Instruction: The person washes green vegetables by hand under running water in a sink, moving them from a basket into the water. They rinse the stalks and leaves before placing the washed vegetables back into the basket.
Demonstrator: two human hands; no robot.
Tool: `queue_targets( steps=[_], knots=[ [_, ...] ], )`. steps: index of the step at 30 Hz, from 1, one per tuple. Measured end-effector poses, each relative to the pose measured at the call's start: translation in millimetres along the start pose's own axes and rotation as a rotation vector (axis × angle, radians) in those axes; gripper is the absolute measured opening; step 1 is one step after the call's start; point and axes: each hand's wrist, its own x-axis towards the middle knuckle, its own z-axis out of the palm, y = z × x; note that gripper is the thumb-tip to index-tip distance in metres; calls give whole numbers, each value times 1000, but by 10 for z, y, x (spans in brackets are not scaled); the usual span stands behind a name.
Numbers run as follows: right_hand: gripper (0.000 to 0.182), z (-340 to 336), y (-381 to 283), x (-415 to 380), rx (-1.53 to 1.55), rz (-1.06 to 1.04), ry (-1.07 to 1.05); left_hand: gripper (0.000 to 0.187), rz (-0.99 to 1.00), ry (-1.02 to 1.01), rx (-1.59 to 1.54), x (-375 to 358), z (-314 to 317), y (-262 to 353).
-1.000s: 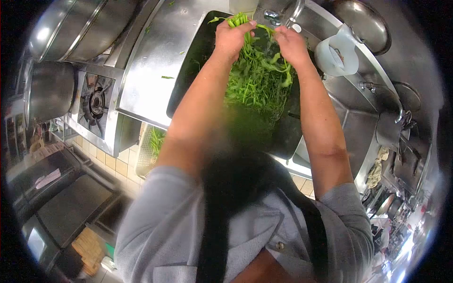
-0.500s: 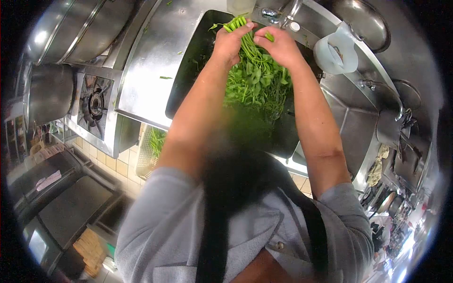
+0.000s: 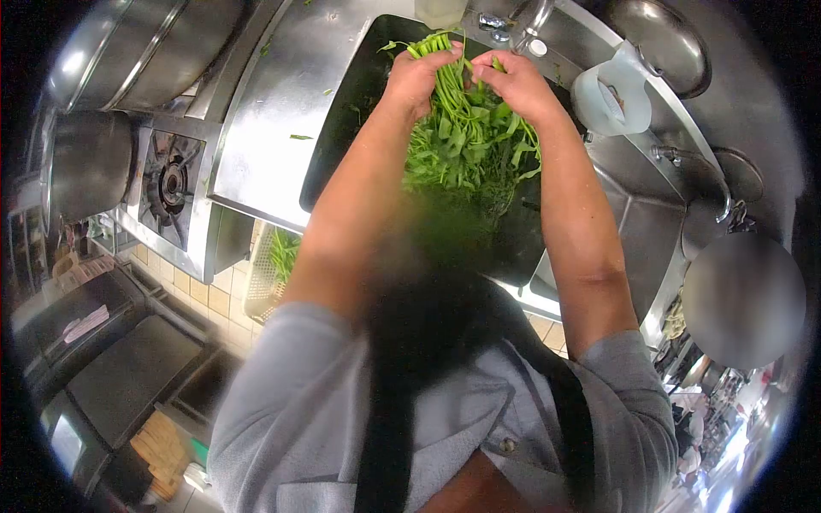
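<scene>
Over the dark sink basin (image 3: pixel 338 141), my left hand (image 3: pixel 415 79) is closed round a bunch of long-stemmed leafy greens (image 3: pixel 453 128). The cut stem ends poke out above my thumb, and the leaves hang down toward me. Beside it, my right hand (image 3: pixel 517 84) pinches a green stem between thumb and fingers, a little apart from the main bunch. More greens lie lower in the basin, partly hidden by a dark blur in front of the camera.
A faucet (image 3: pixel 537 19) stands behind the basin. To its right are a translucent plastic jug (image 3: pixel 611 96) and a second steel sink (image 3: pixel 637 227). On the left are a steel counter (image 3: pixel 269 158), a gas burner (image 3: pixel 174 182) and a plastic basket (image 3: pixel 259 286) with greens below.
My right hand has moved slightly right, drawing a leafy stem outward from the bunch. My left hand keeps its hold in nearly the same place. A blurred round patch now covers the far right.
</scene>
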Motion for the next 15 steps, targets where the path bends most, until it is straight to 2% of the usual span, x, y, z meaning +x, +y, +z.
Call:
queue_targets(
  steps=[2, 7, 10, 12, 13, 15],
  knots=[
    [27, -23, 52, 14, -7, -17, -16, 24, 58, 76, 112, -54, 57, 53],
    [30, -19, 72, 26, -126, 7, -36, 23, 101, 47, 143, 80, -25, -91],
    [29, 5, 157, 48, -175, 37, 41, 20, 113, 49, 141, 34, 23, -127],
    [25, 39, 244, 54, 29, 62, 165, 19, 121, 49, 140, -7, 31, -120],
    [25, 13, 307, 66, 30, 63, 164, 18, 121, 93, 75, -18, 12, -117],
    [23, -99, 413, 73, 492, 352, 218, 17, 121, 139, 11, -32, -45, -100]
  ],
)
